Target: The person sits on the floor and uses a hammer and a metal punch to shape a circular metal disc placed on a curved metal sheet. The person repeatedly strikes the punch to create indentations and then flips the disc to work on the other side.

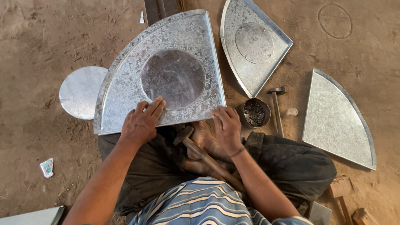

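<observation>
Your left hand (141, 123) lay flat, fingers spread, on the near straight edge of the quarter-circle galvanized sheet panel (121, 91), and your right hand (227, 125) pressed open-palmed on its near right corner; neither hand gripped anything. The panel lay on the dirt floor (33, 37) just ahead of your knees, its curved rim pointing away to the left, its spangled zinc face cut by a round hole (173, 79). A wooden-handled hammer (200, 152) rested across your lap between the hands, head toward the panel, nearer your right hand. A small bowl of dark washers (255, 112) sat just right of that hand, a second hammer (276, 106) beside it.
</observation>
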Tool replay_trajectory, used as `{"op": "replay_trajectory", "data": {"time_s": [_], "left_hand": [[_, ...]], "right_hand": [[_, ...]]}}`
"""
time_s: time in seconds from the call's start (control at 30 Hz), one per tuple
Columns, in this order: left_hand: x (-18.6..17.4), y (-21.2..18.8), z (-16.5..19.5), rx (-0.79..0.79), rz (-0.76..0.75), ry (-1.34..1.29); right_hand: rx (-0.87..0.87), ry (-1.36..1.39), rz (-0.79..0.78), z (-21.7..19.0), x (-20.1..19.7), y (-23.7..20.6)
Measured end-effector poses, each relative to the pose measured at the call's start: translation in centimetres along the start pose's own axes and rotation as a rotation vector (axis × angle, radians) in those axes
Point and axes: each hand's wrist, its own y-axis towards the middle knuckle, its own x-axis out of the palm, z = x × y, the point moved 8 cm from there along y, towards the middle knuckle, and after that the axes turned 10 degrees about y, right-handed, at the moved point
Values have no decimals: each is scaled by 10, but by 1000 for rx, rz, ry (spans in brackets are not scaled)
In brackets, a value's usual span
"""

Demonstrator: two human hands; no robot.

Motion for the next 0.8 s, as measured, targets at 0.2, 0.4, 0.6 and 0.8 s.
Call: {"op": "replay_trajectory", "data": {"time_s": [0.2,0.4,0.6,0.8], "left_hand": [[0,0,8,74,102,0],[-27,16,5,40,121,-51],[-88,33,-11,41,363,-141],[-91,45,-8,41,195,0]], "right_hand": [[70,48,-78,-20,-11,-40],[250,74,-267,-17,30,-18],[-190,-165,-199,-60,64,48],[-133,-310,-315,-54,93,69]]}}
